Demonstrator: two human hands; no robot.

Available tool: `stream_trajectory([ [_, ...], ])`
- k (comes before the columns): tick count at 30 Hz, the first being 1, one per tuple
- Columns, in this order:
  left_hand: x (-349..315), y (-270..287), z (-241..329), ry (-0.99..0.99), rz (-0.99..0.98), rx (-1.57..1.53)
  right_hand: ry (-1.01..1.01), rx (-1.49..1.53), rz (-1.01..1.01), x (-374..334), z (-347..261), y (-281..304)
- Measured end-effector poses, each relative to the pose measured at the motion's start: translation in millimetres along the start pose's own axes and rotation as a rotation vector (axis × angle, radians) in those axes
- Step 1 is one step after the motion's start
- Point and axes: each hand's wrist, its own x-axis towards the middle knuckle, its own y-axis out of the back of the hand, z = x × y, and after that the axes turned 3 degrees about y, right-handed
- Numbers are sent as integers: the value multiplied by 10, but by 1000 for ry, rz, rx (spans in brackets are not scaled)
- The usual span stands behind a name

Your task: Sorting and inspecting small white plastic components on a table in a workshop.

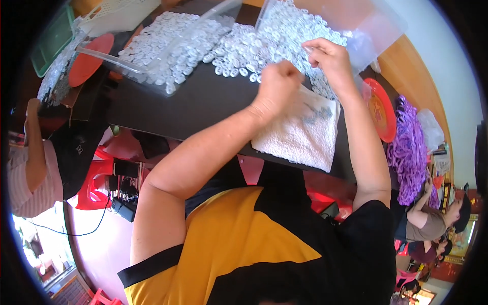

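My right hand is raised over the heap, thumb and fingers pinched on a small whitish plastic piece. Left of it, my left hand is closed and slightly blurred, held above the near edge of the heap; whatever its fingers hold is hidden. Beneath both hands spreads a pile of small white oval plastic pieces, many with a hole in the middle. A folded white towel with a bluish-grey patch lies at the table's near edge, under my left wrist.
A clear tray of white pieces stands left, a clear bin tipped at the back right. A red plate and purple straps lie right. At left are an orange-red plate and another person's arm.
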Motion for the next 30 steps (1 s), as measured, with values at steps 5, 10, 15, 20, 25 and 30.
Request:
stream_trajectory([
  [5,-14,135,291,207,170,-326,131,-328,60,-654,-65,-161],
  [10,-31,76,254,295,101,-306,325,-648,-81,-898,-113,-120],
  [15,-42,84,233,274,76,-226,279,-541,39,-835,-155,74],
  [20,-39,71,225,269,66,-215,296,-640,-34,-856,-41,-35],
  [25,-37,75,219,272,57,-217,357,-875,-196,-888,-90,-125],
  [30,-50,86,248,287,59,-213,327,-787,-236,-862,-147,-129],
])
